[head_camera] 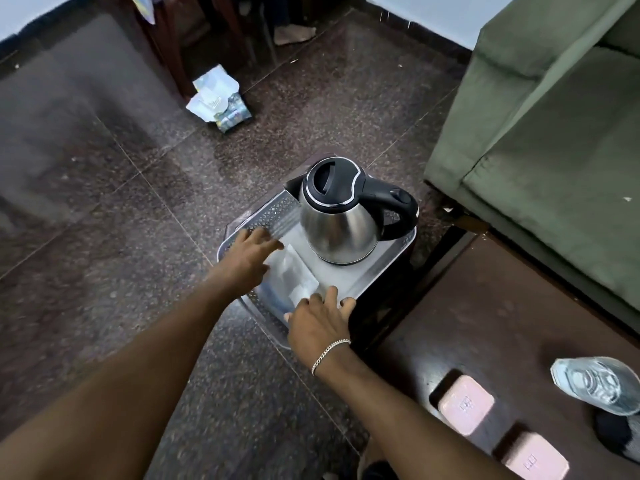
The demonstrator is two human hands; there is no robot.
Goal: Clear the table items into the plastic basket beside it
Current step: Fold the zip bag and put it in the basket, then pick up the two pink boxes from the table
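While lattice plastic basket (266, 216) holds rounded steel kettle (337, 230), both hands flat.

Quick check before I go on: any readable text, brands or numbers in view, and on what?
No text can be read.
Two pink boxes on the table: small dark marks on the lids, too blurred to read.
Packet on the floor: printing, too small to read.
Kettle in the basket: no label visible.
Bottle: no label visible.

Both our arms stretched forward and down. Our left hand (246, 255) flat, fingers spread. Our right hand (320, 322) palm down, fingers loosely curled, bracelet at wrist.
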